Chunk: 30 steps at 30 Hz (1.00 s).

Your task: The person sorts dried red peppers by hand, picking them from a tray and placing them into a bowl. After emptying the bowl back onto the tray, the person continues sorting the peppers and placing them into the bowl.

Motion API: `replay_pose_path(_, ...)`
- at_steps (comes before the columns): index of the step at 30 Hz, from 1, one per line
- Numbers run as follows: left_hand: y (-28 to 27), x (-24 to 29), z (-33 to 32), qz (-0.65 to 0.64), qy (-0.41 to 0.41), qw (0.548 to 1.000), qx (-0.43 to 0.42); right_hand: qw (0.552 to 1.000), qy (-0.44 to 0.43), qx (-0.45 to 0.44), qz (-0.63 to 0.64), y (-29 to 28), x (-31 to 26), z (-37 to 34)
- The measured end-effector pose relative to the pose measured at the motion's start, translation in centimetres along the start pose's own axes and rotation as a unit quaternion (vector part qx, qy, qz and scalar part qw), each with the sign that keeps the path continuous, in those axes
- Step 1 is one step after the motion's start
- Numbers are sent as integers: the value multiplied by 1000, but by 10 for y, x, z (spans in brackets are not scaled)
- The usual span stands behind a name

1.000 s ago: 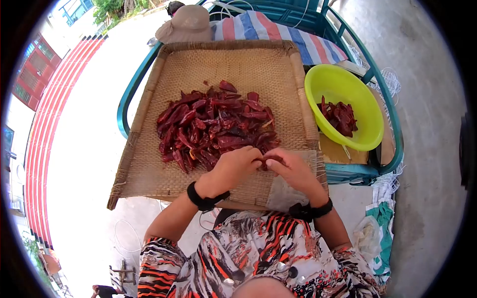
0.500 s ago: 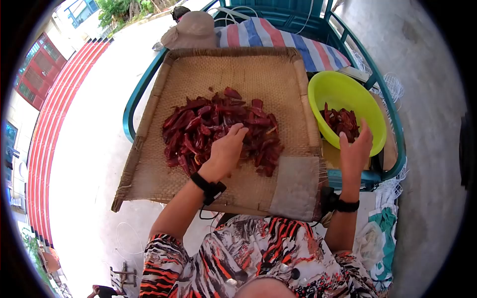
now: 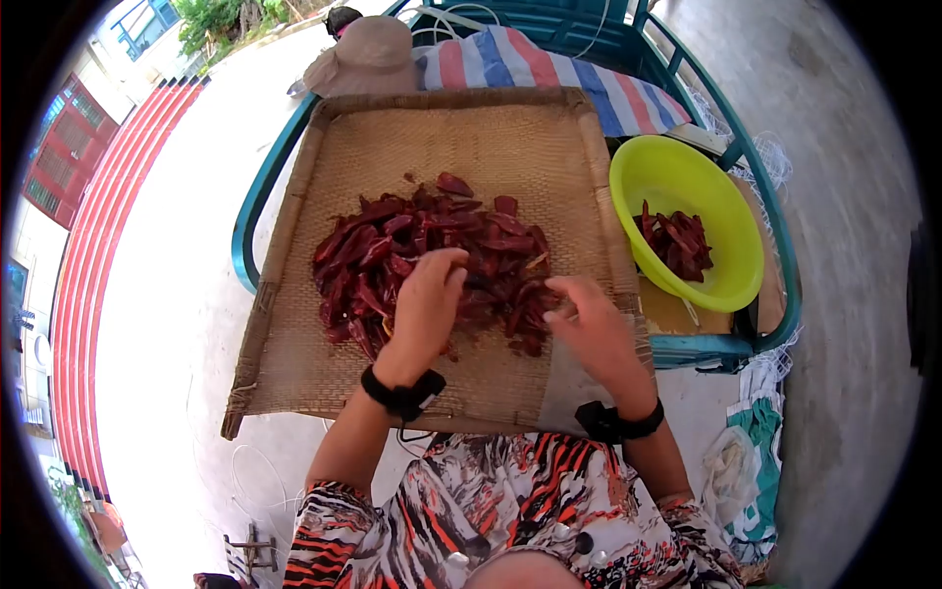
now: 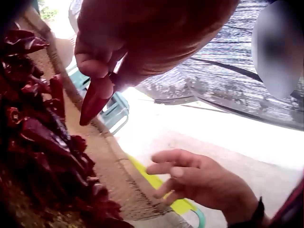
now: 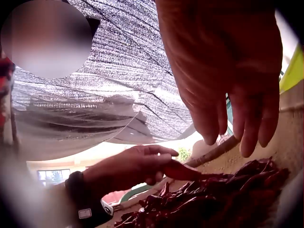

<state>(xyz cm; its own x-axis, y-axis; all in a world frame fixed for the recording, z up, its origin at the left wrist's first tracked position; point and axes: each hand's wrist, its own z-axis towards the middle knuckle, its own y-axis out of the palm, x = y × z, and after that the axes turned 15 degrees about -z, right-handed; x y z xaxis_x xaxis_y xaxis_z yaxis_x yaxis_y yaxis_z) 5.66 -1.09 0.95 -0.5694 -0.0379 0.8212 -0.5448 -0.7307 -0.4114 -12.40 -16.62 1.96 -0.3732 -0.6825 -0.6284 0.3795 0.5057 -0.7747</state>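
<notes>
My left hand [image 3: 424, 304] is over the near side of a pile of dried red chilies [image 3: 365, 245] on a woven tray [image 3: 491, 137]. In the left wrist view its thumb and fingers pinch one red chili [image 4: 95, 104], tip pointing down. That chili [image 5: 183, 171] shows in the right wrist view too, just above the pile. To the right, my right hand [image 3: 599, 334] hangs over the pile's near right edge. Its fingers [image 5: 251, 123] point down, loosely spread, with nothing between them.
A yellow-green basin [image 3: 726, 211] holding several chilies [image 3: 677, 250] stands right of the tray. Both rest on a teal metal cart [image 3: 775, 231]. A striped cloth [image 3: 535, 59] and a hat [image 3: 376, 49] lie behind the tray. A grey patch [image 3: 574, 393] covers its near right corner.
Both hands were together over the tray's near edge a second ago. The right hand then went out to the basin and has come back left to the pile. The left hand has returned to the pile.
</notes>
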Motion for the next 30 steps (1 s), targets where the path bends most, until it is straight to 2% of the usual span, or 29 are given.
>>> replay_pose_path(2, 5, 7, -11, -62, 1, 998, -32, 999, -7, -1, 48, 9, -16, 5)
replay_pose_path(5, 13, 9, -26, -177, -45, 979, -91, 987, -155, -17, 39, 38, -6, 14)
replay_pose_path(7, 10, 10, -28, -245, -103, 956, -124, 982, -155, -105, -3, 41, -2, 15)
replay_pose_path(8, 4, 11, -28, -231, -115, 958, -123, 977, -153, -149, -25, 41, 1, 14)
replay_pose_path(10, -9, 11, -27, -204, -138, 961, -123, 976, -131, -175, -6, 38, 8, 12)
replay_pose_path(11, -16, 5, -25, -128, -101, 984, -75, 975, -118, -187, 3, 35, 12, 13)
replay_pose_path(13, -35, -15, -15, 25, -24, 999, 21, 980, 59, -169, 82, 11, 12, 16)
replay_pose_path(14, -46, -20, -9, 27, -57, 996, 61, 969, 149, -157, 120, 0, 16, 17)
replay_pose_path(15, -56, -34, -5, 85, -37, 991, 92, 963, 165, -56, 207, -6, 25, 16)
replay_pose_path(16, -63, -40, -2, 126, -68, 983, 118, 939, 178, 45, 291, -12, 33, 14)
replay_pose_path(17, -69, -55, -1, 165, -91, 975, 120, 895, 180, 100, 396, -19, 37, 15)
replay_pose_path(19, -74, -63, 6, 216, -143, 960, 104, 764, 174, 201, 588, -31, 43, 16)
replay_pose_path(21, -77, -63, 9, 240, -203, 947, 63, 785, 197, 162, 565, -26, 54, 13)
replay_pose_path(22, -78, -62, 8, 262, -157, 949, 78, 794, 209, 142, 553, -23, 57, 12)
replay_pose_path(24, -75, -61, 8, 300, -64, 946, 105, 874, 186, 94, 438, -11, 45, 7)
replay_pose_path(25, -73, -52, 10, 278, -3, 955, 101, 907, 177, 69, 376, -4, 35, 3)
replay_pose_path(27, -64, -32, 13, 227, 115, 962, 94, 937, 100, 7, 333, 6, 22, 3)
replay_pose_path(30, -37, -10, -7, 126, 60, 989, -50, 961, 14, -45, 272, 18, -7, 7)
